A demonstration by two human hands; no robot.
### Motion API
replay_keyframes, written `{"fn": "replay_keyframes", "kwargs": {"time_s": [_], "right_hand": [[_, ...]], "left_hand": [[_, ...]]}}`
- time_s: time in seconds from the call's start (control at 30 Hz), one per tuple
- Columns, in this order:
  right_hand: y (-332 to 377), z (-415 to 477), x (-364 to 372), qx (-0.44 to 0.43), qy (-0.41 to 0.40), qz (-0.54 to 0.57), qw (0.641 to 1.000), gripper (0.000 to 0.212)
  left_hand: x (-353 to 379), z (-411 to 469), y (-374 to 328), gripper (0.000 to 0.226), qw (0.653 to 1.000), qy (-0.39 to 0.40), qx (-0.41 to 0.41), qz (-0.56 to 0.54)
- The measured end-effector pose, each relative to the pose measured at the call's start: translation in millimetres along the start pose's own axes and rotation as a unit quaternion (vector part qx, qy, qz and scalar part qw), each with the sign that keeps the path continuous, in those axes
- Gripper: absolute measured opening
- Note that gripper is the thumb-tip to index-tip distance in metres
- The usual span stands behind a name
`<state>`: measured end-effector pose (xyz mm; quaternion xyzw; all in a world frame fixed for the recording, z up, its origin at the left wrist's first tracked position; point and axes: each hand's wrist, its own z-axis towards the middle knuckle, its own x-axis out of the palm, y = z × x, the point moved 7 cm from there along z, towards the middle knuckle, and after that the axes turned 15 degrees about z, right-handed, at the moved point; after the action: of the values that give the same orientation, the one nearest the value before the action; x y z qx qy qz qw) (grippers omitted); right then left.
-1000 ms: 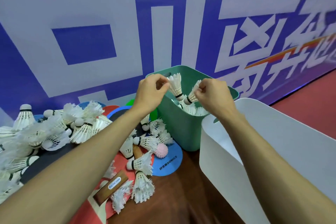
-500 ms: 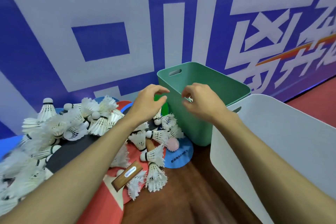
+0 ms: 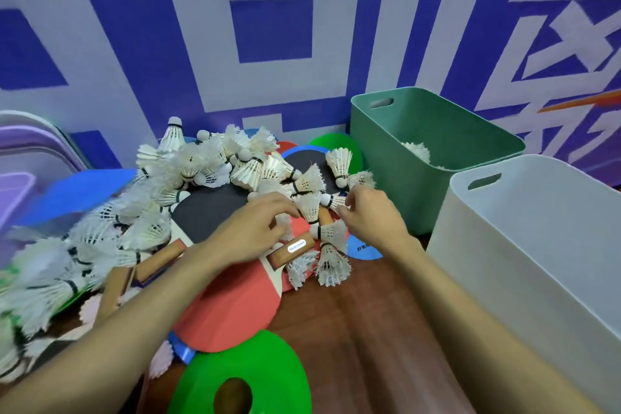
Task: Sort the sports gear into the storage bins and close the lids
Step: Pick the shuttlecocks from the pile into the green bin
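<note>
The shuttlecocks (image 3: pixel 208 171) lie heaped over paddles (image 3: pixel 235 306) on the worktop (image 3: pixel 369 329), left of the green bin (image 3: pixel 396 198). The left hand (image 3: pixel 258 232) and right hand (image 3: pixel 373 215) curl their grips among them; whether either has pinched one, I cannot tell. A hurried grab may crush feathers or scatter neighbours.

the wall banner (image 3: pixel 268 30) carries very big white chinese characters on blue, but the frame cuts them and i cannot read any whole one. the blue disc (image 3: pixel 364 250) has a short dark line of chinese print, half covered and too small to read. a white oval label (image 3: pixel 297 246) on the wooden paddle handle (image 3: pixel 280 255) has blue print, also too small to read.
</note>
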<state>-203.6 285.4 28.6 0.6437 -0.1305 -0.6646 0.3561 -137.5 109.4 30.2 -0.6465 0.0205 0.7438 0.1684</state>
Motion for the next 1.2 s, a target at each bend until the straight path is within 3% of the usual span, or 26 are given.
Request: {"fn": "replay_keyframes", "kwargs": {"time_s": [0.13,0.23,0.33,0.47,0.57,0.67,0.9,1.1,1.2], "right_hand": [[-27,-5,40,0.11,0.044,0.01,0.993,0.034],[-36,-4,54,0.144,0.039,0.001,0.989,0.023],[-35,-2,54,0.124,0.0,0.008,0.992,0.019],[-22,-1,47,0.07,0.015,0.037,0.997,0.019],[-2,-5,31,0.006,0.044,0.052,0.998,0.025],[18,-11,4,-0.05,0.036,0.068,0.996,0.029],[60,-18,-88,-0.141,-0.086,0.056,0.985,0.028],[39,-1,-168,-0.109,-0.198,0.066,0.972,0.033],[8,21,-190,-0.065,-0.238,0.069,0.967,0.023]], "left_hand": [[23,-9,6,0.036,0.997,0.04,0.002,0.065],[25,-5,6,0.038,0.988,0.035,0.0,0.15],[18,0,1,0.034,0.969,0.017,0.016,0.246],[6,1,-7,0.017,0.941,-0.025,0.035,0.335],[-4,1,-10,0.027,0.933,-0.034,0.044,0.357],[-25,0,-17,0.019,0.95,-0.078,0.042,0.3],[-92,10,-47,0.017,0.978,-0.196,0.014,0.077],[-114,61,-63,0.016,0.959,-0.269,-0.026,-0.082],[-105,100,-74,0.014,0.945,-0.294,-0.044,-0.137]]}}
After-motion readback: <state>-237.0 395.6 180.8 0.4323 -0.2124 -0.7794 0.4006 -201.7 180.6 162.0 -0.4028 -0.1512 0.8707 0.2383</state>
